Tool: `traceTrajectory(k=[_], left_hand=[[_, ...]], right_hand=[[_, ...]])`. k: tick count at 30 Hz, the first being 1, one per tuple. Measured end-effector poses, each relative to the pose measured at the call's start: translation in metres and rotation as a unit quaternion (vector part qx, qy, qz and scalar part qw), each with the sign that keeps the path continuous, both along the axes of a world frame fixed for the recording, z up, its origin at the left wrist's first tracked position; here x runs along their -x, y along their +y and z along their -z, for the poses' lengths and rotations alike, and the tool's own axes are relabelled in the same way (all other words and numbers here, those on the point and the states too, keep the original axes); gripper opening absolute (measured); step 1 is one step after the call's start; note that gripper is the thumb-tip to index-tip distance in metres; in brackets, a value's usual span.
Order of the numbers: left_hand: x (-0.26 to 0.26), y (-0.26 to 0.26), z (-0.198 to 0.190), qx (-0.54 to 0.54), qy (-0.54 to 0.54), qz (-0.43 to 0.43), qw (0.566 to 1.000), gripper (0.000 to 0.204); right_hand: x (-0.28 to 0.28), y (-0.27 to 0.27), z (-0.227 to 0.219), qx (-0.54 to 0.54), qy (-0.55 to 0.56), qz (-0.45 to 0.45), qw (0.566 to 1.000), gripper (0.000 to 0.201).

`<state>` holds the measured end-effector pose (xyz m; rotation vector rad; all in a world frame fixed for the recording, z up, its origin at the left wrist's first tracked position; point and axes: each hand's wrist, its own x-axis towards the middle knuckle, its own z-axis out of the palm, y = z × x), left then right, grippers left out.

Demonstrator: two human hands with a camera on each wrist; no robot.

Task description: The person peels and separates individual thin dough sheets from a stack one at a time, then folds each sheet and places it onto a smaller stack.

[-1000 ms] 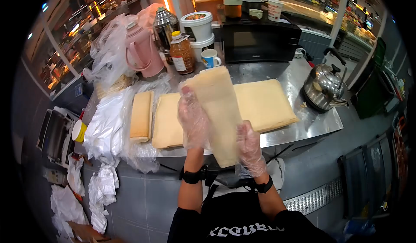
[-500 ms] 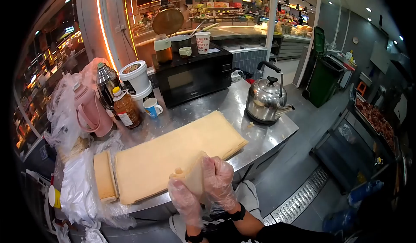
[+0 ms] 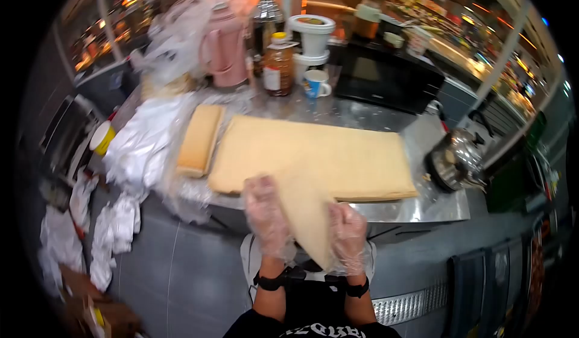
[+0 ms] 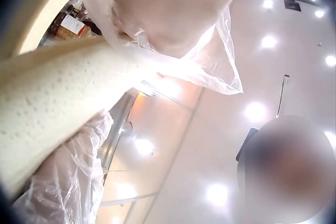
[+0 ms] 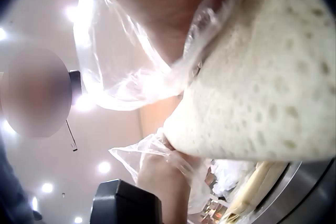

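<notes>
Between my two hands hangs a thin pale sheet, like flatbread (image 3: 306, 217), blurred by motion and slanting down toward my body. My left hand (image 3: 265, 217), in a clear plastic glove, grips its left edge. On the opposite edge, my gloved right hand (image 3: 348, 235) pinches it low down. Small pits dot the sheet's surface in the left wrist view (image 4: 47, 98) and the right wrist view (image 5: 262, 92). Just beyond the hands lies a wide, flat stack of similar sheets (image 3: 319, 157) on the steel table. A narrow folded block (image 3: 202, 139) sits left of the stack.
Along the back stand a pink thermos (image 3: 224, 48), an oil bottle (image 3: 278, 66), white tubs (image 3: 312, 36), a mug (image 3: 316, 83) and a black microwave (image 3: 386, 75). A steel kettle (image 3: 455, 160) is at the right. White plastic bags (image 3: 148, 142) cover the left end.
The head view swung right and then back left. The sheet, raised over the stack a second ago and bunched between the hands half a second ago, now stretches lower, nearer the body.
</notes>
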<state>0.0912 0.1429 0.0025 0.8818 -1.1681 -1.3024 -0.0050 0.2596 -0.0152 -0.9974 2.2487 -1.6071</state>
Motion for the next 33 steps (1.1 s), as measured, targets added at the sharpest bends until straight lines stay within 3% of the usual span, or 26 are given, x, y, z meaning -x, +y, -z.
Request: traceTrajectory(k=[1, 2, 4, 5, 6, 10, 13, 14, 16, 17, 18, 19, 20, 22, 23, 25, 28, 30, 32, 33], left_hand=[[-0.008, 0.003, -0.022, -0.055, -0.039, 0.106, 0.992, 0.052], [-0.006, 0.004, -0.020, -0.037, 0.067, 0.200, 0.977, 0.052], [-0.009, -0.004, -0.005, -0.095, 0.090, 0.435, 0.891, 0.058], [-0.011, -0.002, -0.007, -0.074, 0.037, 0.497, 0.864, 0.054], [-0.004, 0.002, 0.001, -0.046, 0.026, 0.471, 0.880, 0.051], [0.015, -0.006, 0.022, 0.027, -0.047, 0.331, 0.942, 0.040], [0.016, -0.022, 0.023, 0.087, -0.154, 0.246, 0.953, 0.036], [0.014, -0.030, 0.028, 0.224, -0.217, 0.181, 0.933, 0.032], [0.001, -0.051, 0.037, 0.479, -0.322, 0.046, 0.816, 0.028], [-0.017, -0.066, 0.008, 0.349, -0.337, 0.114, 0.867, 0.027], [-0.026, -0.095, 0.020, 0.357, -0.406, 0.080, 0.838, 0.028], [-0.039, -0.122, 0.014, 0.377, -0.458, -0.017, 0.805, 0.029], [-0.049, -0.158, 0.030, 0.293, -0.474, -0.050, 0.829, 0.030], [-0.093, -0.226, 0.062, 0.475, -0.532, -0.145, 0.686, 0.033], [-0.102, -0.240, 0.062, 0.417, -0.584, -0.092, 0.691, 0.033], [-0.113, -0.255, 0.060, 0.281, -0.678, 0.010, 0.679, 0.036], [-0.108, -0.264, 0.061, 0.178, -0.686, 0.041, 0.704, 0.037], [-0.112, -0.271, 0.079, 0.252, -0.695, 0.037, 0.673, 0.047], [-0.108, -0.246, 0.065, 0.314, -0.706, 0.007, 0.635, 0.056], [-0.100, -0.210, 0.036, 0.340, -0.714, -0.022, 0.612, 0.061]], right_hand=[[-0.005, -0.002, -0.001, 0.004, -0.029, 0.041, 0.999, 0.032], [0.000, -0.003, 0.009, 0.052, -0.013, 0.063, 0.997, 0.034], [0.001, -0.011, 0.015, 0.156, -0.037, 0.101, 0.982, 0.034], [0.000, -0.017, 0.006, 0.210, -0.077, 0.117, 0.968, 0.034], [0.001, -0.023, -0.002, 0.265, -0.115, 0.139, 0.947, 0.034], [0.009, -0.023, -0.014, 0.026, -0.043, 0.036, 0.998, 0.035], [0.010, -0.033, 0.016, 0.057, -0.050, -0.007, 0.997, 0.034], [0.006, -0.035, 0.017, 0.081, -0.078, -0.003, 0.994, 0.033], [-0.001, -0.042, 0.015, 0.126, -0.136, 0.010, 0.983, 0.031], [-0.002, -0.042, 0.017, 0.133, -0.146, 0.016, 0.980, 0.029], [0.003, -0.039, 0.019, 0.140, -0.155, 0.022, 0.978, 0.028], [0.009, -0.036, 0.022, 0.148, -0.164, 0.029, 0.975, 0.027], [0.018, -0.035, 0.028, 0.160, -0.184, 0.038, 0.969, 0.023], [0.037, -0.038, 0.040, 0.095, -0.181, 0.086, 0.975, 0.021], [0.046, -0.038, 0.048, 0.063, -0.180, 0.109, 0.975, 0.021], [0.060, -0.032, 0.069, 0.125, -0.261, 0.066, 0.955, 0.026], [0.055, -0.038, 0.064, 0.183, -0.280, 0.015, 0.942, 0.037], [0.039, -0.036, 0.044, 0.179, -0.205, 0.006, 0.962, 0.044], [0.018, -0.037, 0.020, 0.151, -0.068, 0.016, 0.986, 0.049], [0.010, -0.037, 0.008, 0.115, 0.019, 0.006, 0.993, 0.047]])
